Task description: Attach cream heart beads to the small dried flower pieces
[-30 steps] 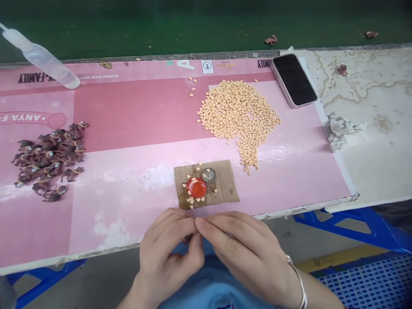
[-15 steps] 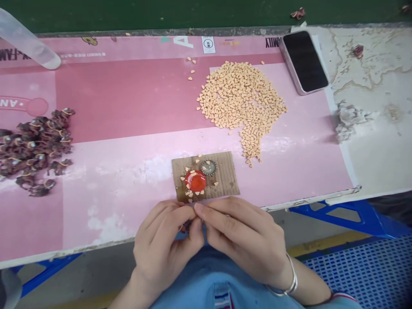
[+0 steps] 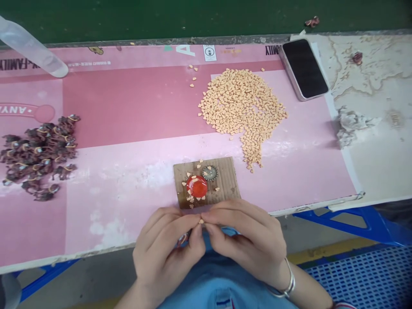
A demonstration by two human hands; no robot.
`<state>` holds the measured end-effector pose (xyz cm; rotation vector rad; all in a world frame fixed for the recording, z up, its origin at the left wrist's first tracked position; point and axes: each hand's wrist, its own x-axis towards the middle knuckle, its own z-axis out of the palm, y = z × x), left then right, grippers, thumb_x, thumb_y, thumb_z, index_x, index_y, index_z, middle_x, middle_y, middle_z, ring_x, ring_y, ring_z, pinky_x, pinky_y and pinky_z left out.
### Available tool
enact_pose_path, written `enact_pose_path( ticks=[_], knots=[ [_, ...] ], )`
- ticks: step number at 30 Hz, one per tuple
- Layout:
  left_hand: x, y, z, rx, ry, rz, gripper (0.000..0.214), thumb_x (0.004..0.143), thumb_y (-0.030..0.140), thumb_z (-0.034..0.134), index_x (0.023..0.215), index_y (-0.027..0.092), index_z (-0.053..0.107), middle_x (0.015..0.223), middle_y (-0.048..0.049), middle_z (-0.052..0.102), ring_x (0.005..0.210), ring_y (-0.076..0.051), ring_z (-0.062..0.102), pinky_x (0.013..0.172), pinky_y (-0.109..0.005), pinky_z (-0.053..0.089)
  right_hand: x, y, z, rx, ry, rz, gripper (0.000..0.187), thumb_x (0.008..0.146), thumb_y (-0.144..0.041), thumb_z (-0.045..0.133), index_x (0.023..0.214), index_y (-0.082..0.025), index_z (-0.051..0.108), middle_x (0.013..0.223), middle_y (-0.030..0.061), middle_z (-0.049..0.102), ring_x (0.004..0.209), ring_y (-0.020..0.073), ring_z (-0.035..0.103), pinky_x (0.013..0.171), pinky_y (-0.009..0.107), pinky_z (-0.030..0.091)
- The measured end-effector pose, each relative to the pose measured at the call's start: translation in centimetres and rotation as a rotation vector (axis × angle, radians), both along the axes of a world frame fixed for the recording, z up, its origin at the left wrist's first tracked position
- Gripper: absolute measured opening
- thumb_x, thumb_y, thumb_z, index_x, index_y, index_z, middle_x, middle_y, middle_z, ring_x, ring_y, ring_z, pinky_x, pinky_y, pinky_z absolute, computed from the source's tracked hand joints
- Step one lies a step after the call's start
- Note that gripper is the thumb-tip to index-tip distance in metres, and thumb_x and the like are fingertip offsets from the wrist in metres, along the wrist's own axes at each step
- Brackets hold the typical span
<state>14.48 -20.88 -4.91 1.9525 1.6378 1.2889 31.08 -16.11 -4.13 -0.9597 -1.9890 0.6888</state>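
Observation:
My left hand (image 3: 169, 244) is closed around a small dark brown figure (image 3: 183, 238) with a light band; most of it is hidden by the fingers. My right hand (image 3: 246, 238) is closed in a pinch, its fingertips meeting those of the left. Between the fingertips shows a small tan piece (image 3: 201, 221). Just beyond the hands lies a wooden board (image 3: 225, 182). On it are a red bottle cap (image 3: 197, 186), a grey bottle cap (image 3: 210, 173) lying open side up, and several loose tan pieces around them.
A heap of tan pieces (image 3: 238, 101) spreads beyond the board. At left is a pile of dark brown figures (image 3: 41, 150). A phone (image 3: 304, 68), crumpled tissue (image 3: 352, 124) and a translucent plastic tube (image 3: 35, 49) lie farther out. The table's front edge runs by my wrists.
My fingertips have parted slightly, and a tan piece now shows between them. The whole view has shifted a little, so the table sits lower.

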Motion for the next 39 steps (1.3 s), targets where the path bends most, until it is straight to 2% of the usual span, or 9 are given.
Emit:
enact_pose_path(
  ticks=[5,11,17,20,24,27,29,34,39],
  knots=[
    [-0.2,-0.1,0.0,0.003,0.011,-0.008,0.016,0.097,0.003,0.066,0.099,0.020,0.066,0.075,0.0011,0.075,0.068,-0.011,0.069,0.069,-0.022,0.060,-0.2,0.0,0.0,0.016,0.015,-0.016,0.013,0.102,-0.008,0.067,0.097,-0.020,0.070,0.083,0.0011,0.083,0.069,0.0113,0.080,0.073,0.017,0.068],
    [-0.6,0.0,0.0,-0.036,0.018,-0.025,0.010,0.104,0.009,0.065,0.104,0.018,0.069,0.086,0.0000,0.080,0.079,-0.009,0.073,0.083,-0.016,0.062,-0.2,0.7,0.0,0.040,0.006,-0.025,0.016,0.099,-0.005,0.066,0.098,-0.021,0.069,0.083,-0.0001,0.083,0.070,0.0106,0.079,0.074,0.016,0.068],
    [-1.3,-1.2,-1.0,-0.153,-0.136,0.082,0.015,0.107,0.021,0.068,0.121,0.023,0.071,0.100,0.0016,0.083,0.090,-0.007,0.078,0.090,-0.010,0.060,1.1,2.7,-0.2,0.282,-0.297,0.017,0.016,0.104,-0.005,0.062,0.105,-0.020,0.067,0.083,0.0014,0.081,0.068,0.0121,0.074,0.069,0.023,0.065],
    [-1.7,-1.9,-1.1,-0.290,-0.285,0.165,0.014,0.103,0.022,0.074,0.116,0.026,0.070,0.102,0.0032,0.084,0.092,-0.008,0.081,0.091,-0.010,0.062,1.7,3.4,-0.3,0.396,-0.383,0.099,0.012,0.106,-0.006,0.061,0.109,-0.016,0.067,0.082,0.0039,0.079,0.066,0.0147,0.071,0.065,0.028,0.063],
    [-2.7,-2.1,-0.7,-0.219,-0.384,0.022,0.026,0.102,0.008,0.069,0.119,0.027,0.068,0.109,0.0031,0.084,0.099,-0.009,0.082,0.095,-0.014,0.064,2.0,3.7,0.0,0.425,-0.479,0.178,0.011,0.108,-0.007,0.060,0.113,-0.014,0.067,0.085,0.0060,0.079,0.070,0.0164,0.072,0.066,0.029,0.061],
    [-3.5,-1.9,-0.8,-0.191,-0.420,-0.139,0.028,0.102,0.005,0.067,0.118,0.027,0.072,0.107,0.0028,0.084,0.096,-0.009,0.081,0.090,-0.011,0.063,2.1,3.8,0.5,0.404,-0.511,0.213,0.010,0.109,-0.008,0.059,0.113,-0.014,0.067,0.086,0.0061,0.079,0.072,0.0167,0.072,0.067,0.029,0.060],
    [-3.9,-1.7,-0.9,-0.227,-0.503,-0.165,0.025,0.104,0.009,0.067,0.118,0.029,0.075,0.102,0.0028,0.083,0.089,-0.010,0.080,0.082,-0.013,0.064,2.1,3.8,0.7,0.392,-0.523,0.225,0.010,0.109,-0.008,0.058,0.113,-0.013,0.067,0.086,0.0067,0.079,0.073,0.0172,0.072,0.068,0.030,0.061],
    [-3.4,-1.7,-0.8,-0.352,-0.638,-0.066,0.036,0.110,0.026,0.061,0.140,0.040,0.076,0.091,0.0005,0.080,0.077,-0.011,0.076,0.070,-0.015,0.062,2.0,3.9,1.0,0.368,-0.468,0.199,0.011,0.108,-0.009,0.060,0.110,-0.016,0.068,0.087,0.0055,0.079,0.072,0.0160,0.073,0.069,0.028,0.063],
    [-2.0,-1.1,-0.2,-0.441,-0.786,0.037,0.030,0.107,0.037,0.068,0.135,0.035,0.080,0.080,-0.0026,0.080,0.066,-0.013,0.075,0.059,-0.017,0.061,1.3,3.9,1.6,0.254,-0.309,0.114,0.024,0.100,0.000,0.064,0.104,-0.023,0.070,0.086,0.0004,0.082,0.070,0.0132,0.077,0.069,0.024,0.066]
  ],
)
